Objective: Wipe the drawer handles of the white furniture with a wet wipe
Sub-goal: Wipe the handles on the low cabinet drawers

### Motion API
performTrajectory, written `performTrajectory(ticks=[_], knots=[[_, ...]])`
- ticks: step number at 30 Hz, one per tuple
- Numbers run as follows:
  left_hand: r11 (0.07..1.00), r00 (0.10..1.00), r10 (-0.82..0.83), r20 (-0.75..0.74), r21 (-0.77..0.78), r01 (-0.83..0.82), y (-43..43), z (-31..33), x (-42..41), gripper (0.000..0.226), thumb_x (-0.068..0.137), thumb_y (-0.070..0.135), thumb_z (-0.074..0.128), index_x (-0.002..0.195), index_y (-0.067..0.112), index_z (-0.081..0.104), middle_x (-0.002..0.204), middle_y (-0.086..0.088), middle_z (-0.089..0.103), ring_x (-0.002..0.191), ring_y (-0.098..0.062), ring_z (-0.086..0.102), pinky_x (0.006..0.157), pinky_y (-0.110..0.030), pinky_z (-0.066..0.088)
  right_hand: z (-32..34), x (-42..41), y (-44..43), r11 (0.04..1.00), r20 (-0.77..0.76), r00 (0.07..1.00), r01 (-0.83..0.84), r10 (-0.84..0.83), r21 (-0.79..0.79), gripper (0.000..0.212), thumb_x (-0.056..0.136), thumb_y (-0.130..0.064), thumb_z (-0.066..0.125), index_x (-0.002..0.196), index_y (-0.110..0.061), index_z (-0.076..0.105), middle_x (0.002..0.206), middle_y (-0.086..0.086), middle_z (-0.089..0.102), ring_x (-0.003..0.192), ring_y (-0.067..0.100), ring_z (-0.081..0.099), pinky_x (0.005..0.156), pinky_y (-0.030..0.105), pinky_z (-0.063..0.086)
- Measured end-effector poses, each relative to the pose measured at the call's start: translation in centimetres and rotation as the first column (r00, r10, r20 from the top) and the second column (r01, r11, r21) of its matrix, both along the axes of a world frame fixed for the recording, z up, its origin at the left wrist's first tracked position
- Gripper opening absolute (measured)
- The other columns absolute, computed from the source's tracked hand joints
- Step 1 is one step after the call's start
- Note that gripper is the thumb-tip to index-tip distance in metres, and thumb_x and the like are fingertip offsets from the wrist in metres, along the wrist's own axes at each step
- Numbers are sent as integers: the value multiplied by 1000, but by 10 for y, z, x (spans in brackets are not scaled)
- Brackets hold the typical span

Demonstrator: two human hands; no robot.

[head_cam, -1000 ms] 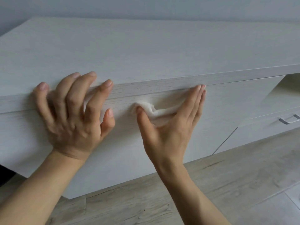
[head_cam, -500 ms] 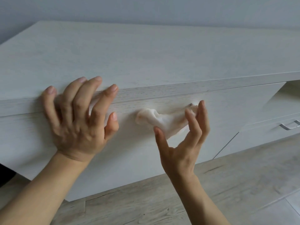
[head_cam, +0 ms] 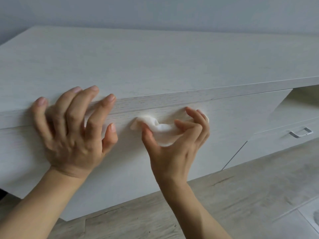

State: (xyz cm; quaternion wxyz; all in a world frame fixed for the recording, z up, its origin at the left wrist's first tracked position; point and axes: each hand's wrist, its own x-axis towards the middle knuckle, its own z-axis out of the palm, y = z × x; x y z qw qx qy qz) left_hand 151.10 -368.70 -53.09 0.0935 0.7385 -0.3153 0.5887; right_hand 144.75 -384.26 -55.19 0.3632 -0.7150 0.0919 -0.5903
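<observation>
Pinched between thumb and curled fingers, the wet wipe (head_cam: 161, 130) sits bunched in the right hand (head_cam: 177, 144) at the centre of the frame, pressed against the upper part of the drawer front (head_cam: 224, 128). The handle being cleaned is not visible; I judge it lies under the wipe and fingers, since the hand curls as if around a bar, but I cannot be sure. The left hand (head_cam: 72, 135) lies flat and spread at the left of the frame, fingertips up over the front edge of the white furniture (head_cam: 155, 66), holding nothing. It looks like a brace, steadying the body or keeping the drawer from sliding while the other hand rubs. At the right edge of the frame a second drawer shows a bare silver handle (head_cam: 301, 132), well apart from both hands and, by my guess, yet to be wiped. The wipe is folded thick, probably so the fingers can wrap it round the handle rather than smear it flat.
</observation>
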Motion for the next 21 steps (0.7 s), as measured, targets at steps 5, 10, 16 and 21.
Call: performTrajectory(ticks=[5,10,16,21], knots=[[1000,1000,6,8,-12,-6,-2,0,-1,39,104,31,32,139,15,40,131,-16,46,127,-32,37,76,-73,47,-4,-2,1,1000,20,999,29,-29,-4,53,77,-59,67,95,-17,42,123,0,45,132,15,35,103,52,38],[1000,1000,-27,-12,-6,27,0,0,0,40,104,31,33,140,16,39,132,-16,43,127,-34,35,76,-74,47,10,7,11,992,-26,994,112,-111,59,48,74,-54,68,89,-18,40,114,3,48,122,18,38,98,57,40],[999,999,-42,-17,-16,42,0,-1,1,40,104,31,33,141,16,39,134,-15,41,126,-35,36,77,-74,47,0,2,0,992,-42,994,98,-102,-83,47,70,-47,69,88,-9,48,111,5,49,117,22,43,112,52,27],[999,999,-45,-20,-25,44,-2,-1,-1,40,104,31,33,140,16,39,132,-17,43,127,-34,36,76,-74,47,-1,0,-3,987,-8,992,120,-122,-111,48,83,-60,61,92,-14,49,106,-1,45,113,19,47,104,53,38]])
